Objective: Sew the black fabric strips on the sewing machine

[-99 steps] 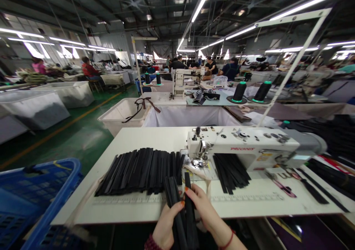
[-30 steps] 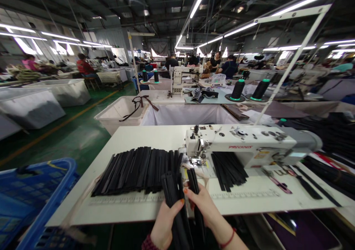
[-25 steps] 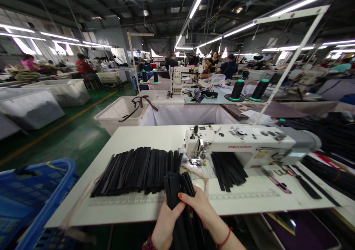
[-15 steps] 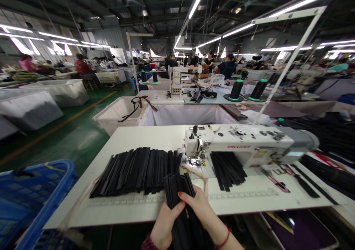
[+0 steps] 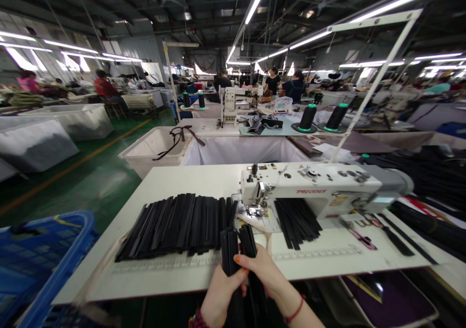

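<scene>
My left hand [image 5: 223,289] is closed round one bundle of black fabric strips [image 5: 229,250], thumb across its front. Beside it, my right hand [image 5: 265,272] grips a second bundle of black strips [image 5: 248,240]. A narrow gap parts the upper ends of the two bundles; their lower ends hang below the table's front edge. Just beyond my hands stands a white sewing machine [image 5: 309,185]. A long row of black strips [image 5: 174,223] lies fanned out to its left, and a smaller pile of black strips [image 5: 296,221] lies under its arm.
A printed ruler [image 5: 316,253] runs along the front of the white table [image 5: 182,282]. Pink-handled thread snips [image 5: 360,238] and a black-handled tool [image 5: 396,238] lie at right. A blue plastic basket [image 5: 78,221] stands at left. Behind the table is a white bin [image 5: 145,146].
The strips, earlier pressed together as one bunch, are now parted into two bundles with a gap at the top. My hands stay in nearly the same place.
</scene>
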The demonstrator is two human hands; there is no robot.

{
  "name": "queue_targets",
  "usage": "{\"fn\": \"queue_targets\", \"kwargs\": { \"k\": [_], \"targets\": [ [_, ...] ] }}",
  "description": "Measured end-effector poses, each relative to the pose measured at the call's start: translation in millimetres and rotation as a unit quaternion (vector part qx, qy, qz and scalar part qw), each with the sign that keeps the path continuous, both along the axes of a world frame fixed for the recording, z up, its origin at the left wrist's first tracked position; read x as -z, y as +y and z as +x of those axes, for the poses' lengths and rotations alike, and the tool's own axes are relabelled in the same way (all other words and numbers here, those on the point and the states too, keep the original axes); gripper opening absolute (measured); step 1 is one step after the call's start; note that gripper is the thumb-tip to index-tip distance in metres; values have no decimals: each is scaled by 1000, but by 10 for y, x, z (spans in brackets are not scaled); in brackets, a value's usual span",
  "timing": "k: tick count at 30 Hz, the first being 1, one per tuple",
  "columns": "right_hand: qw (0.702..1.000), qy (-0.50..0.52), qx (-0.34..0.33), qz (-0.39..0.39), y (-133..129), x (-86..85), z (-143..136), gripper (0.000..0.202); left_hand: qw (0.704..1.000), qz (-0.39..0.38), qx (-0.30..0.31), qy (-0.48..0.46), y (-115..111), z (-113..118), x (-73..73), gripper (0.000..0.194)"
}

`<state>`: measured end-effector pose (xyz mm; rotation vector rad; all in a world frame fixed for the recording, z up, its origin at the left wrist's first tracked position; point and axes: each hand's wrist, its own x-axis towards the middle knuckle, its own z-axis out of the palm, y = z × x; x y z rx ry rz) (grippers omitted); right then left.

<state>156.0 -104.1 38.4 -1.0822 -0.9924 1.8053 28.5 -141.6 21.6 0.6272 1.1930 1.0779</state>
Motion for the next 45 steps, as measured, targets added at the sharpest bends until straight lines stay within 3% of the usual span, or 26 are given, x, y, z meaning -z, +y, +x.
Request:
{"fn": "queue_targets", "kwargs": {
  "k": [4, 10, 15, 22, 26, 30, 34, 37, 41, 45],
  "targets": [
    [1000, 8, -28, 11, -1, -12, -35, 45, 999, 3, 27, 37, -9, 25, 97, 70],
    [998, 19, -52, -26, -64, 19, -31, 46, 998, 7, 45, 54, -58, -9, 117, 67],
    [999, 7, 5, -45, -96, 48, -55, 35, 998, 4, 47, 41, -56, 23, 124, 69],
    [997, -21, 52, -51, -81, 89, -15, 28, 998, -53, -16, -40, -93, 121, -115, 61],
    [991, -70, 109, -32, -63, 97, 184, 32, 992, -55, -25, -114, -72, 109, -203, 51],
    [973, -166, 157, 7, 102, 41, 662, 29, 990, -58, -53, -116, -34, 39, -81, 41],
    [928, -328, 170, 49, 489, -51, 1165, 19, 990, -38, -82, -106, 2, 10, 113, 49],
    [862, -469, 173, 77, 856, -86, 1325, 31, 991, -27, -64, -115, 26, 30, 195, 51],
    [764, -617, 158, 101, 1239, -55, 1223, 31, 991, -30, -49, -120, 53, 49, 254, 50],
    [684, -699, 130, 161, 1276, 64, 1003, 37, 990, -40, -54, -123, 60, 8, 312, 57]
  ]
}}
